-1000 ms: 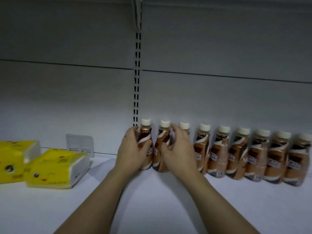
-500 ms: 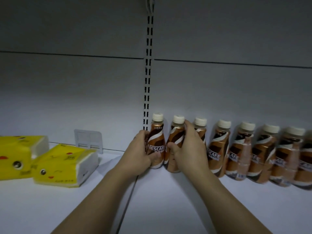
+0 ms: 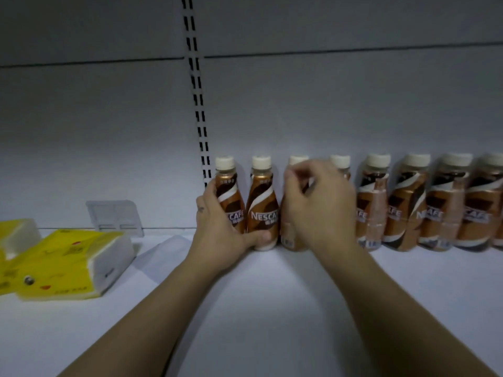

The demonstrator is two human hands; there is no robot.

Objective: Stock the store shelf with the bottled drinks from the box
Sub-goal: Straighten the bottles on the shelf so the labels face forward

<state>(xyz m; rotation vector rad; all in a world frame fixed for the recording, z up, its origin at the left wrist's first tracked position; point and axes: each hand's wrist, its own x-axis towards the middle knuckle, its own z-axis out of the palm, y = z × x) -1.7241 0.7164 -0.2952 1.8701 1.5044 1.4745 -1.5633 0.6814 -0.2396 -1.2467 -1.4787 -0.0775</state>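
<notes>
Several brown coffee bottles with cream caps stand in a row along the back of the white shelf (image 3: pixel 258 308). My left hand (image 3: pixel 217 232) wraps the leftmost bottle (image 3: pixel 227 191), its thumb across the foot of the second bottle (image 3: pixel 262 210). My right hand (image 3: pixel 318 210) is blurred and curled around the third bottle (image 3: pixel 292 235), hiding most of it and part of the fourth. Bottles further right (image 3: pixel 408 208) stand untouched. No box is in view.
Two yellow tissue packs (image 3: pixel 68 265) lie on the shelf at the left. A clear plastic label holder (image 3: pixel 114 217) stands against the back panel (image 3: pixel 326 110). A slotted upright (image 3: pixel 197 99) runs down the panel just behind the leftmost bottle.
My right hand has shifted from the second bottle to the third. My left hand stays on the leftmost bottle, its thumb now reaching the second. The view has moved closer.
</notes>
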